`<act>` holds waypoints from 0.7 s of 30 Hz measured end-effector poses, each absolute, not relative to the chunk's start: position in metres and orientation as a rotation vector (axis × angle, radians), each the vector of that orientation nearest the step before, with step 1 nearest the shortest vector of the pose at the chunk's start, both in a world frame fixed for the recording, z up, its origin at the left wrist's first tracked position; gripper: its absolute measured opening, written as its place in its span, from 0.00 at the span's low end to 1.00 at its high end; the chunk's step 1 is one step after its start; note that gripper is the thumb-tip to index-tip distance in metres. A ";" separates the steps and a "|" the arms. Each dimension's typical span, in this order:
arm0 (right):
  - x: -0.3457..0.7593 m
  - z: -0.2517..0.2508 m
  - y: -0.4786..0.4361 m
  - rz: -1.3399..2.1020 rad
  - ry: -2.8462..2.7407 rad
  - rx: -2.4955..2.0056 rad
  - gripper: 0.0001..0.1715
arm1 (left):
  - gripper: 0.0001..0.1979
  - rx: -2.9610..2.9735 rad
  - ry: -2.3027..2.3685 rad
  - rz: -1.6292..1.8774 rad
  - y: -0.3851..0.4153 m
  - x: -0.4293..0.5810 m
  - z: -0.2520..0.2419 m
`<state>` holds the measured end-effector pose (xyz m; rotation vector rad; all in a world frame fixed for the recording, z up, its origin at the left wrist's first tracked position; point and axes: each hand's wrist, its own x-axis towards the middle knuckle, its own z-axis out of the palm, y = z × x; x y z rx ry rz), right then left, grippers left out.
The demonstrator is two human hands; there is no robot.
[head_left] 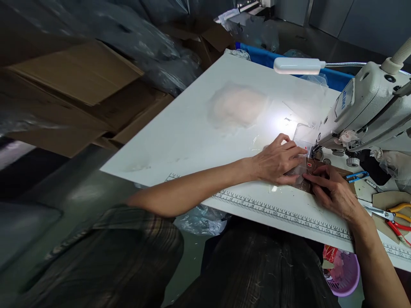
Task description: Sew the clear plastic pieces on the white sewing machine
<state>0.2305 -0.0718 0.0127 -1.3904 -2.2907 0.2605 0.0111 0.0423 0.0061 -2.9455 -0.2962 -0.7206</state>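
Well, my left hand (280, 161) is lying spread over the sheer piece (300, 171) beside the sewing machine (353, 107). Whether my right hand (334, 190) is pinching its edge, I can't tell; uneven pressing is risking a pucker.

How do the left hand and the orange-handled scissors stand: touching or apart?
Apart. The head view shows the right hand between the left hand and the scissors.

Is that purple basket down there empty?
Not empty: the purple basket holds something red and something pink. How full, I cannot tell.
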 end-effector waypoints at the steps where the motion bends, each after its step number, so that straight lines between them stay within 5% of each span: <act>1: 0.232 0.012 -0.071 0.279 -2.261 -1.404 0.20 | 0.14 -2.923 -0.314 -0.754 0.043 0.011 0.007; 11: 0.232 0.012 -0.056 0.162 -2.349 -1.629 0.23 | 0.05 -3.342 0.111 -0.724 0.054 0.004 0.013; 21: 0.234 0.010 -0.072 0.332 -2.105 -1.410 0.19 | 0.10 -3.507 -0.249 -0.959 0.050 0.010 0.005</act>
